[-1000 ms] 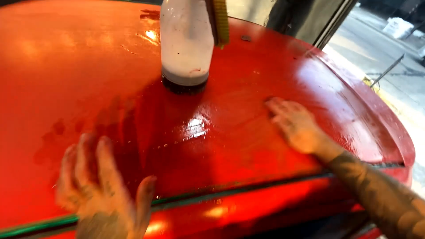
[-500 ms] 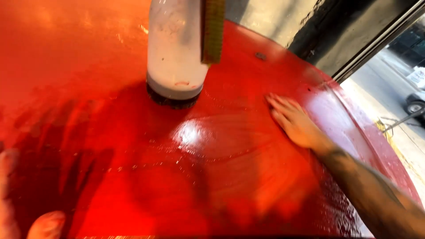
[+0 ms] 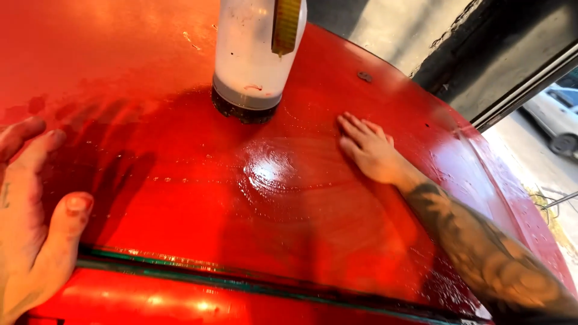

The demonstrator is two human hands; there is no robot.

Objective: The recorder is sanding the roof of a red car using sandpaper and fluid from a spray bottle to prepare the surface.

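Resting flat on the wet red car panel, my right hand lies palm down at about 3 o'clock from the glare spot, fingers extended and close together, gripping nothing. My tattooed right forearm runs off toward 5 o'clock. My left hand sits at the 9 o'clock edge of view, fingers spread apart and the thumb pointing toward 12 o'clock; I cannot tell whether it is in contact with the panel. It holds nothing. A white plastic bottle with a dark base stands upright on the panel at 12 o'clock, just beyond my right fingertips and well apart from my left hand. A yellow ribbed strip hangs against its upper side. The panel surface is glossy, with water beads and streaks. A dark teal seam crosses at 6 o'clock. A white car shows outside at 3 o'clock.
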